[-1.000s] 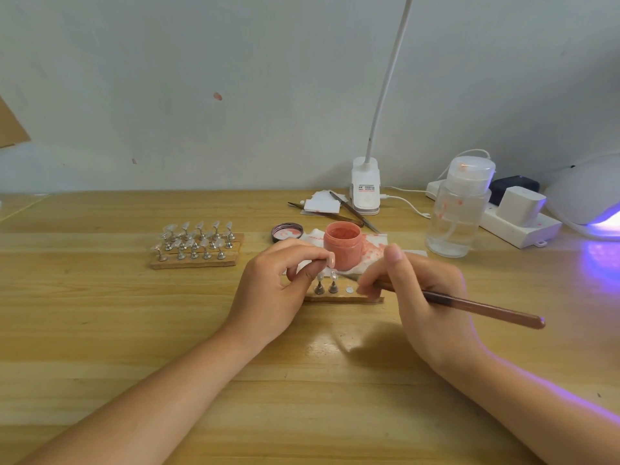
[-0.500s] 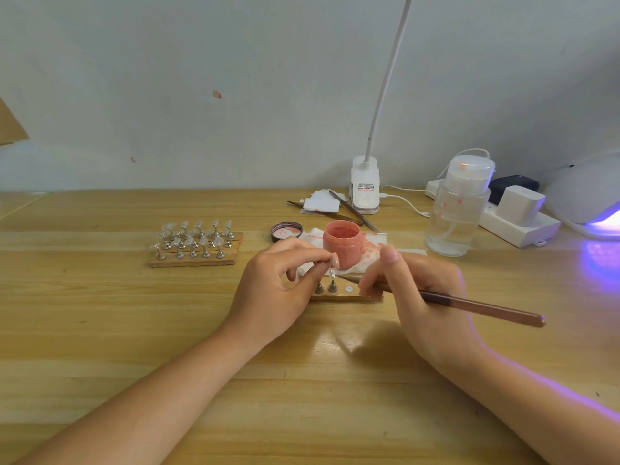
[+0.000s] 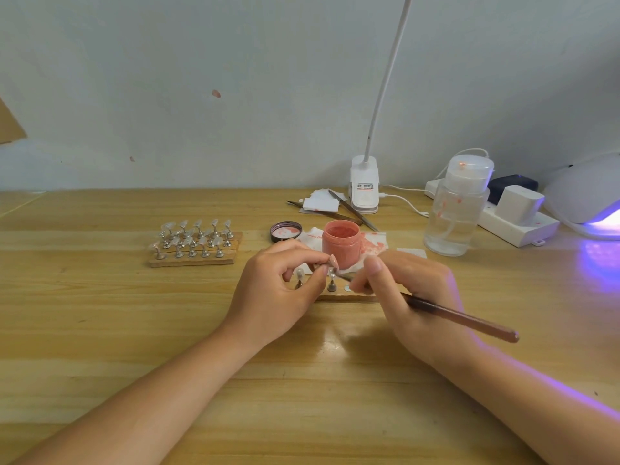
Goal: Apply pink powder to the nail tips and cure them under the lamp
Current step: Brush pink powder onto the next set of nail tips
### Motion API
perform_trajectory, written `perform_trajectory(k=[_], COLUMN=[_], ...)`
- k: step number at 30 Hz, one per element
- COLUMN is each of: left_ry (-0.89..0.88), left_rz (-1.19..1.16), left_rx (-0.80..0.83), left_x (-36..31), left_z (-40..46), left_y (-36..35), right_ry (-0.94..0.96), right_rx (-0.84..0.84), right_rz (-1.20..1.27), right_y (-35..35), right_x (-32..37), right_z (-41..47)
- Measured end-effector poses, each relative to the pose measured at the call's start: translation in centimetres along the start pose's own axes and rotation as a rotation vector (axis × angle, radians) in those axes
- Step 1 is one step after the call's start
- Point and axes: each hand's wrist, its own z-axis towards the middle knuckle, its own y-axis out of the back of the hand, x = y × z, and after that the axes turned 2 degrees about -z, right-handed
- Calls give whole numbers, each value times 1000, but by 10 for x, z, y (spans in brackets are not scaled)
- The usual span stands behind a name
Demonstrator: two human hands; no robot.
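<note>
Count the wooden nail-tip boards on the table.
2. One board, full of stands, sits at the left; the other board lies under both hands, partly hidden.

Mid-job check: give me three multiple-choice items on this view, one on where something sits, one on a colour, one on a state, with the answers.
1. Where is the jar's loose lid?
A. left of the powder jar
B. on the power strip
C. screwed on the jar

2. What colour is the light from the curing lamp?
A. green
B. purple
C. red

3. What is the right hand doing?
A. resting flat on the table
B. lifting the clear bottle
C. holding the brush

Answers: 1 A, the lid lies on the table just left of the open jar. 2 B, a purple glow spills from the lamp's mouth onto the wood. 3 C, its fingers grip the brush near the small wooden stand.
</note>
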Motion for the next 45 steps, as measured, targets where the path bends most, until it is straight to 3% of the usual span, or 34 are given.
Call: perform_trajectory(k=[21,34,45], left_ry=[27,33,27], left_rz=[22,2,-3], left_rx=[28,32,38], left_x=[2,-2,-1], left_z=[-1,0,0], left_y=[-1,0,0], right_ry=[26,-25,4], right_rx=[-55,-37,-51], right_rz=[-47,89,8], right_y=[-1,2,0], right_x=[0,-2,0], right_z=[1,-2,-1])
